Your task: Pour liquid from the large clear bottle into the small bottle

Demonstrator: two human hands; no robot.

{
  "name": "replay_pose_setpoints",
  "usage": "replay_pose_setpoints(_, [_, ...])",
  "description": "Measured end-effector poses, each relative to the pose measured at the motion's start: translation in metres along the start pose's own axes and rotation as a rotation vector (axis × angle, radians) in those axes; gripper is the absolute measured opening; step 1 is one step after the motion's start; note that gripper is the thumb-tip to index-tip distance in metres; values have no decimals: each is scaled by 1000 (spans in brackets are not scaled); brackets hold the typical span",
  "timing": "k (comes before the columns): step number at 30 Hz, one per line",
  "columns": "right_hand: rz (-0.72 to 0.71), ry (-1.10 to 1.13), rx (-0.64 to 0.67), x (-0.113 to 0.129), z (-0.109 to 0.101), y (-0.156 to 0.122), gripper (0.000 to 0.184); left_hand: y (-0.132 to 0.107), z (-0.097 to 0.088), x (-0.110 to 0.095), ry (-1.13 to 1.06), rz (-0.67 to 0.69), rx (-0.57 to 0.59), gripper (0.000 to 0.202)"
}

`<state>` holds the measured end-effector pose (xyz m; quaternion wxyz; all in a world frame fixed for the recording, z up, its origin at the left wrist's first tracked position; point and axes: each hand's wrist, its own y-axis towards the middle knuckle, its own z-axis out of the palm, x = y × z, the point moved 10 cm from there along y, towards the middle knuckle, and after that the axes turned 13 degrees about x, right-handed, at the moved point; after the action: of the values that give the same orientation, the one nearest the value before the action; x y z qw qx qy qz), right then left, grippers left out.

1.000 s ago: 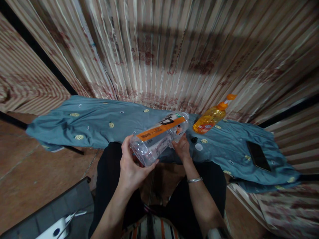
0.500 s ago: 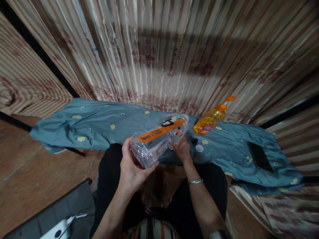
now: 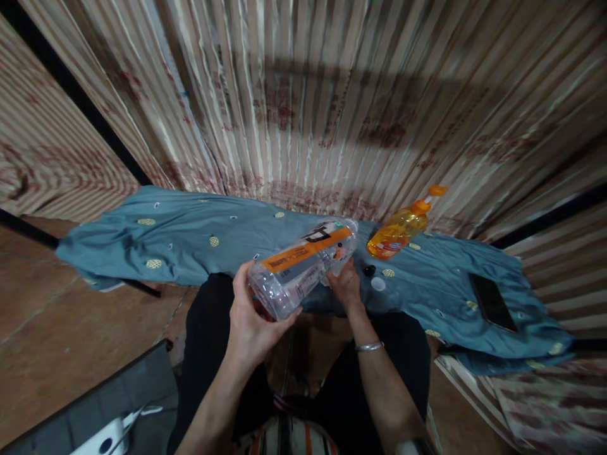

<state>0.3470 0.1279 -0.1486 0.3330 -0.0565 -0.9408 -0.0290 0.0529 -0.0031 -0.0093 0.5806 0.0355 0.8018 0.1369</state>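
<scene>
2 hands: left hand (image 3: 256,322), right hand (image 3: 348,287), center. 2 bottles: clear bottle (image 3: 303,268) center, pump bottle (image 3: 396,237) right of center. 1 dark piece (image 3: 369,270), 1 pale disc (image 3: 378,284), same area. 1 phone (image 3: 492,302), right. 1 bracelet (image 3: 370,347), lower center. 1 white device (image 3: 114,433), lower left.

The clear bottle (image 3: 303,268) is glossy plastic, the blue cover (image 3: 184,240) matt cloth, the bracelet (image 3: 370,347) shiny metal.

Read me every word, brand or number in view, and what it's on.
Nothing reads with certainty.
Clear bottle: bold black lettering, too indistinct.
Its orange band: print too small.
Pump bottle: label blurred.
Blue cloth: small white marks, too small to tell.
</scene>
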Motion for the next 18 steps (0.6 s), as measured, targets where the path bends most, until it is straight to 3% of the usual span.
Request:
replay_pose_setpoints(10, [-39,11,-8,0,1,2,61,-1,0,-3,2,18,-13,107])
replay_pose_setpoints(18, [-13,-7,1,-4,1,3,72,-3,1,-2,32,39,-14,107])
